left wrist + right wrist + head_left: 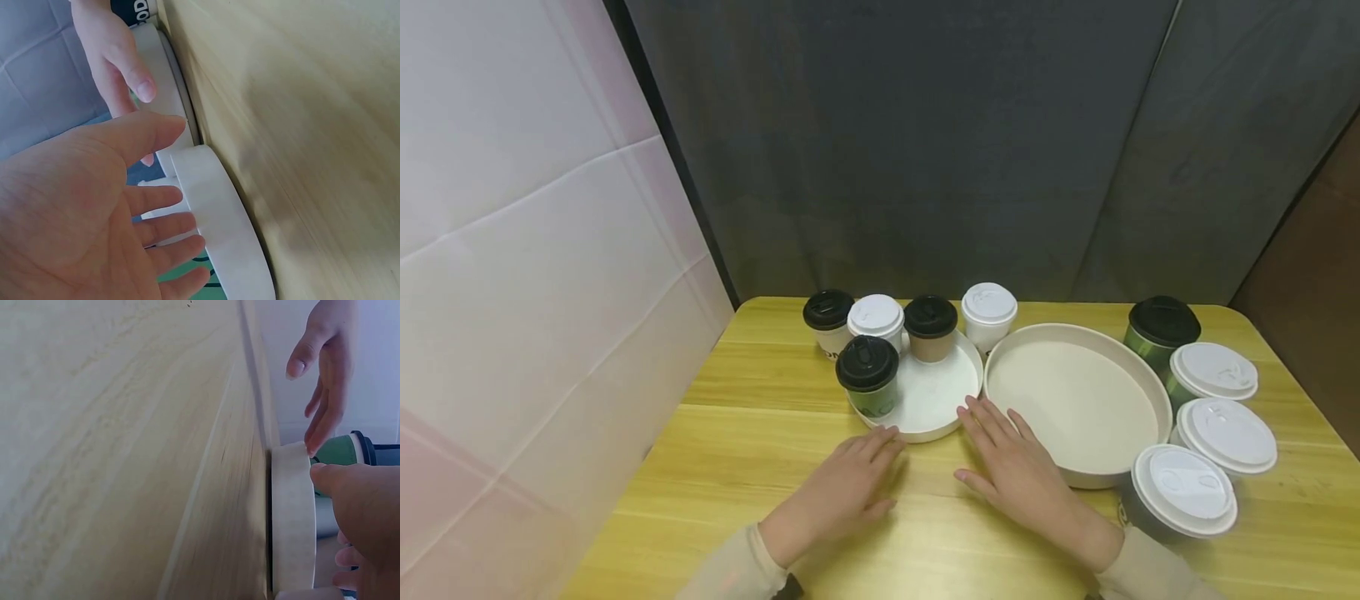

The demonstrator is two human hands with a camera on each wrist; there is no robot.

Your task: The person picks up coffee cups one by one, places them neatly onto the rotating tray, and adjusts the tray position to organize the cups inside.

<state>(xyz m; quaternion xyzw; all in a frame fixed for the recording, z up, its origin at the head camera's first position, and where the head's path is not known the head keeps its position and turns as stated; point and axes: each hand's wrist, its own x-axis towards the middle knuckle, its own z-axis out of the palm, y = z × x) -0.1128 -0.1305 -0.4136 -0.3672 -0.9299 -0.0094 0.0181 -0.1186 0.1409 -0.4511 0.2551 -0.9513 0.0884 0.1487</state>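
My left hand (845, 486) lies at the front left edge of a small round white tray (936, 396), fingers extended and nothing held. My right hand (1017, 467) reaches its straight fingers to the tray's front right side, also holding nothing. In the left wrist view the left fingers (178, 253) are spread beside the tray's rim; whether they touch it I cannot tell. A green cup with a black lid (868, 375) and a brown cup with a black lid (931, 327) stand on the small tray.
Behind the small tray are a white-lidded cup (876, 318), a black-lidded white cup (830, 321) and another white cup (988, 314). A larger cream tray (1075, 400) adjoins on the right. Several lidded cups, including a dark one (1183, 492), line its right side.
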